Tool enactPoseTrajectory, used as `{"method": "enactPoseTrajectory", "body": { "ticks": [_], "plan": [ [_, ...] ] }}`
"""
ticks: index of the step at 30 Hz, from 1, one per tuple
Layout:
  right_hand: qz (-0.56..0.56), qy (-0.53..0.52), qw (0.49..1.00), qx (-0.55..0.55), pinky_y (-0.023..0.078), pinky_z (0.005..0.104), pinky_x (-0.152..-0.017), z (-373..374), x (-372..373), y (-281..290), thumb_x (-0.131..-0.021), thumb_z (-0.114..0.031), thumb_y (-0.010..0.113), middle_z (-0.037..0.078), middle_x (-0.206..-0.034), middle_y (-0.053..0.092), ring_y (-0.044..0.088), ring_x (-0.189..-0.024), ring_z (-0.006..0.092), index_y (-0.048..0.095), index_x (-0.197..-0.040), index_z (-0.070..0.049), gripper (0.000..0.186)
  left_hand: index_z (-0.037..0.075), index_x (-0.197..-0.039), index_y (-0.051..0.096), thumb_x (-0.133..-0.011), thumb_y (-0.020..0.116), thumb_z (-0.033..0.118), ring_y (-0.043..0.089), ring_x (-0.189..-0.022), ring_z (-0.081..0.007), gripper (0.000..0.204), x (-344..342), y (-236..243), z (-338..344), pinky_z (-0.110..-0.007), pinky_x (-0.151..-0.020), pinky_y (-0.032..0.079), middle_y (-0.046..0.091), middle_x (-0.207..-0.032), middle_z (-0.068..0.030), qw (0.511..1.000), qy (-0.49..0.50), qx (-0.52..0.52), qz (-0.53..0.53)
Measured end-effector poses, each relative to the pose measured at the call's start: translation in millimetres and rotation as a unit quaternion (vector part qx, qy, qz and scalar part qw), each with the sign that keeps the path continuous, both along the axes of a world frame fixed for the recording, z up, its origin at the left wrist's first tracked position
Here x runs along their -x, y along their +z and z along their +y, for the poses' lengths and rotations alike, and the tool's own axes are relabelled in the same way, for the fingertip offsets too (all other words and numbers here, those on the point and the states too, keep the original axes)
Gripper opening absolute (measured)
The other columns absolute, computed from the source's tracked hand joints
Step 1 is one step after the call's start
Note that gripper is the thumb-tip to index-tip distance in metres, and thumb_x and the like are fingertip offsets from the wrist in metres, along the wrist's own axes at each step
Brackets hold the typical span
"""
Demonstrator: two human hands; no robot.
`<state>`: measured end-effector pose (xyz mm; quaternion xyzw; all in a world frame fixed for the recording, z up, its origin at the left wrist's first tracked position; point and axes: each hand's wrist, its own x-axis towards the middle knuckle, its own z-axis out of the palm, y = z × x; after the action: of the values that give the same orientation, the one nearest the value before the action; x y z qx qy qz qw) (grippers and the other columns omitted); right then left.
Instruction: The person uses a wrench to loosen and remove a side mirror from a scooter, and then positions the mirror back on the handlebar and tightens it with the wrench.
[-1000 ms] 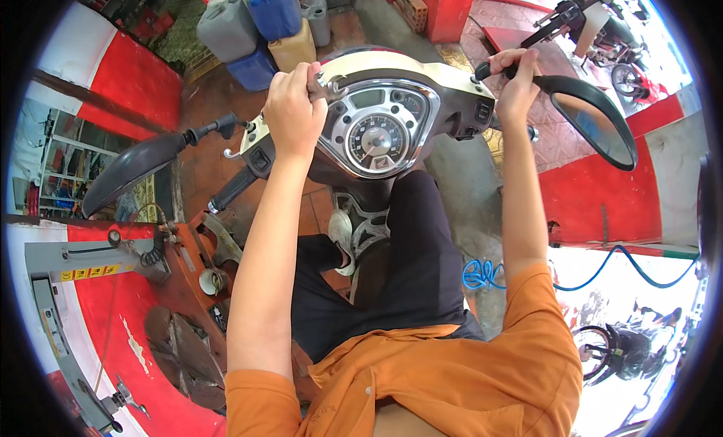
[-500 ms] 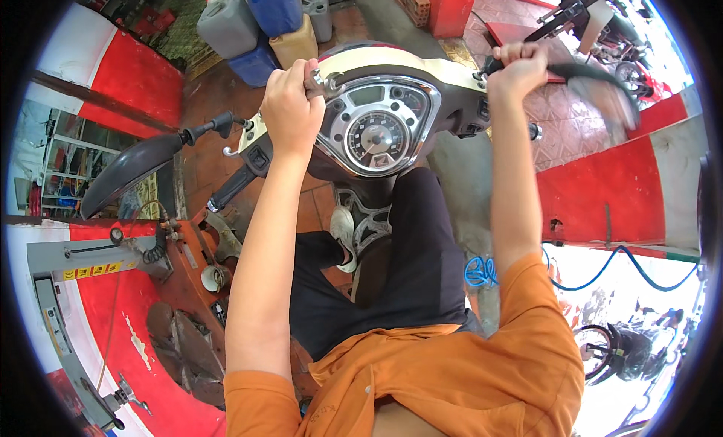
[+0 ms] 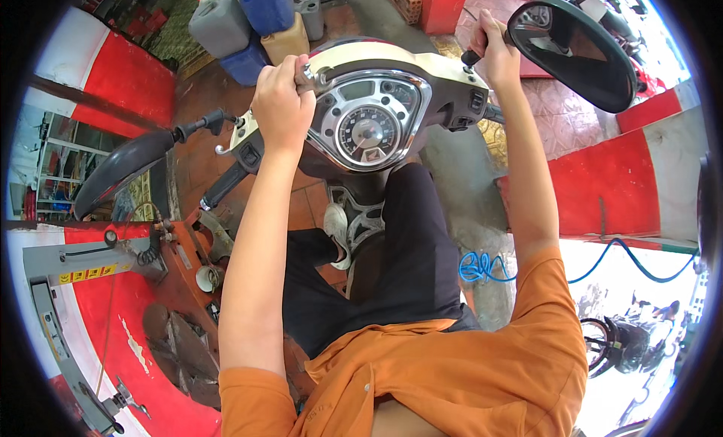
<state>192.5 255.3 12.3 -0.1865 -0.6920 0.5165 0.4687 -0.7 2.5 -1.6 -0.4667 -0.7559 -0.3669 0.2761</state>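
Observation:
I sit astride a cream and dark scooter, facing its chrome-ringed round gauge cluster [image 3: 369, 124]. My left hand [image 3: 282, 106] is closed round a metal tool, apparently a wrench [image 3: 306, 74], at the cluster's upper left. My right hand [image 3: 497, 53] is wrapped round the stem of the right mirror [image 3: 572, 57], whose black oval head is raised beside it. The left mirror [image 3: 124, 166] lies outward on its black stem, above the left handlebar grip [image 3: 222, 187].
Plastic jugs [image 3: 267, 12] stand beyond the scooter. An orange machine [image 3: 192, 256] with a grey arm is at left. A blue coiled hose [image 3: 478, 266] runs along the right, near parked motorbikes [image 3: 625, 347] and a red-and-white wall [image 3: 580, 188].
My right hand has moved up and forward, and the right mirror has swung upward from its lower, tilted position. My left hand and tool are slightly farther left and up in the picture.

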Motion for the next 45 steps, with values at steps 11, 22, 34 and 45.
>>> {"method": "enactPoseTrajectory", "body": {
  "ticks": [11,22,34,45],
  "plan": [
    [-0.140,-0.233,0.876,-0.398,0.048,0.0391,-0.061,-9,2,-2,-0.083,-0.027,0.063,0.013,-0.071,0.064,0.064,-0.068,0.0322,0.066,-0.090,-0.009,0.020,0.006,-0.081,0.058,-0.089,0.060,0.012,0.055,-0.068,-0.0307,0.010,-1,0,3,-0.044,-0.060,0.045,0.054,-0.065,-0.0107,0.999,-0.002,-0.024,0.035],
    [-0.240,0.045,0.912,-0.330,0.054,0.0393,-0.065,24,10,1,-0.074,-0.014,0.056,0.016,-0.065,0.065,0.068,-0.065,0.0303,0.071,-0.096,-0.009,0.027,0.006,-0.079,0.057,-0.093,0.059,0.016,0.055,-0.067,-0.0309,0.017,0,-2,5,-0.045,-0.059,0.044,0.052,-0.064,-0.0109,0.999,0.018,-0.016,0.028],
    [-0.110,-0.126,0.912,-0.375,0.052,0.0439,-0.068,-10,8,-1,-0.073,-0.018,0.067,0.015,-0.081,0.068,0.066,-0.076,0.0357,0.069,-0.098,-0.010,0.026,0.007,-0.088,0.062,-0.086,0.059,0.009,0.057,-0.073,-0.0337,0.004,-1,0,1,-0.047,-0.064,0.045,0.056,-0.071,-0.0132,1.000,0.018,-0.009,0.013],
    [-0.043,-0.055,0.924,-0.377,0.044,0.0388,-0.050,-6,28,-1,-0.082,-0.025,0.067,0.018,-0.054,0.054,0.054,-0.050,0.0355,0.066,-0.072,-0.001,0.027,0.006,-0.083,0.059,-0.095,0.057,0.019,0.055,-0.068,-0.0313,0.017,1,-3,2,-0.044,-0.060,0.044,0.053,-0.065,-0.0109,0.999,0.011,-0.020,0.022]
  ]
}}
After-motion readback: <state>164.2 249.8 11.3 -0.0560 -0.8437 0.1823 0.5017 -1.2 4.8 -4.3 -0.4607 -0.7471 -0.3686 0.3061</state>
